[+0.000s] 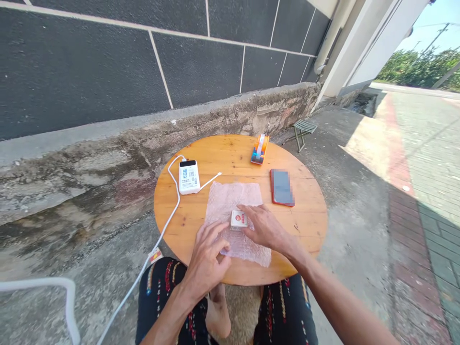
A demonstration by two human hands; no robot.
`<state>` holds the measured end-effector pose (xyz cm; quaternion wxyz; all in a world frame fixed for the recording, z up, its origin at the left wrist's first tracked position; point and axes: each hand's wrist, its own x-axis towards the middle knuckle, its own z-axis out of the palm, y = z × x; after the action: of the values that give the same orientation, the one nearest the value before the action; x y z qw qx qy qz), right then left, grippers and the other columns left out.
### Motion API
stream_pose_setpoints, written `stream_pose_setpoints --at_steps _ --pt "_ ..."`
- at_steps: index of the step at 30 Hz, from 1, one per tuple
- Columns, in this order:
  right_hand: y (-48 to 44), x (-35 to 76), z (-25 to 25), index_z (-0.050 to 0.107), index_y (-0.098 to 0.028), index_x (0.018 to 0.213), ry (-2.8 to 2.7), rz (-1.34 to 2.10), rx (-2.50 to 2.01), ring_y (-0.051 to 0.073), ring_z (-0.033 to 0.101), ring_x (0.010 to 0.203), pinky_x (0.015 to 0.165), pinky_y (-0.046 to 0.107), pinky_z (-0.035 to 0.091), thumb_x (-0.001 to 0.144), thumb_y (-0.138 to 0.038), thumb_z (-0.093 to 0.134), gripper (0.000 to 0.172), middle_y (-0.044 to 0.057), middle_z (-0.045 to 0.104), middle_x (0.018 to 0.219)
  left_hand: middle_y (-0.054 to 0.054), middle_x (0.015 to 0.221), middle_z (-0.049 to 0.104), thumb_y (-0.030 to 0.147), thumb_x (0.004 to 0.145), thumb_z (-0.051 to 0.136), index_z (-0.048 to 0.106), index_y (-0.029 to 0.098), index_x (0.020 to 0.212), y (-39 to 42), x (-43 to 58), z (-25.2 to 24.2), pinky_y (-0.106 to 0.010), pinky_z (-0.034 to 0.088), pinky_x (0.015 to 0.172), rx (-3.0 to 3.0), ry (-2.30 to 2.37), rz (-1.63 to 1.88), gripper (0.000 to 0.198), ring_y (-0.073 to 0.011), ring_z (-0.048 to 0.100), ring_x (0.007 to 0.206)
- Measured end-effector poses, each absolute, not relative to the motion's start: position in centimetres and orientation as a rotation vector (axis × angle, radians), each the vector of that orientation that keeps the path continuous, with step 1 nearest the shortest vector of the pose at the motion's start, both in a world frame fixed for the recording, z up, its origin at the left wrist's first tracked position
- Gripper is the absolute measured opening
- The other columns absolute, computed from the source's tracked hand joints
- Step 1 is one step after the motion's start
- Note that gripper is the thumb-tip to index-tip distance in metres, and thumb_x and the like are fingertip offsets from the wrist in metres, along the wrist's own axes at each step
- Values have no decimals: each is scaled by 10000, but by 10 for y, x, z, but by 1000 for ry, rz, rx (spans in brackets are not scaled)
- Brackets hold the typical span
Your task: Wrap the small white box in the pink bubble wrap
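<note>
A small white box (239, 219) with red print lies near the middle of a sheet of pinkish bubble wrap (235, 194). My right hand (264, 225) is at the box's right side, its fingertips along the far edge and its thumb by the near right corner, gripping it. On the left, my left hand (210, 254) rests over the near left part of the bubble wrap. Its fingers are stretched out and apart, pointing towards the box, with nothing visible in them. Part of the sheet is hidden beneath both hands.
The round wooden table (230, 155) carries a white power bank (189, 177) with a white cable (172, 211), an orange tape dispenser (259, 149) and a red-edged phone (282, 187). A folding stool (304, 132) stands beyond, near the dark tiled wall (201, 62).
</note>
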<state>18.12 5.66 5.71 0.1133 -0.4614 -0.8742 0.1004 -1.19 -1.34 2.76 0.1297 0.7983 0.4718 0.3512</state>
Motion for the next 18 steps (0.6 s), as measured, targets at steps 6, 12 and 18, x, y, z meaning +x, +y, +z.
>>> stream_pose_setpoints --at_steps 6,12,18 --pt "40 194 65 437 -121 1336 -2437 347 -1257 267 489 1205 998 428 369 810 -217 538 544 159 527 1316 -51 1254 574 46 695 533 524 213 726 -10 -9 33 -484 342 1037 2319 1377 1022 170 -242 465 1210" --pt "-10 210 60 380 -191 1374 -2358 431 -1223 300 472 1202 1001 466 361 786 -433 640 687 147 507 1334 -45 1211 613 117 763 563 503 209 689 4 -2 40 -433 388 993 2258 1390 1077 132 -221 528 1138" --pt "8 207 32 596 -204 984 -2102 470 -1298 221 598 984 863 382 432 859 -167 487 171 86 641 1104 -33 1158 647 149 786 553 482 205 661 23 3 43 -391 411 966 2109 1421 1089 154 -202 570 1078"
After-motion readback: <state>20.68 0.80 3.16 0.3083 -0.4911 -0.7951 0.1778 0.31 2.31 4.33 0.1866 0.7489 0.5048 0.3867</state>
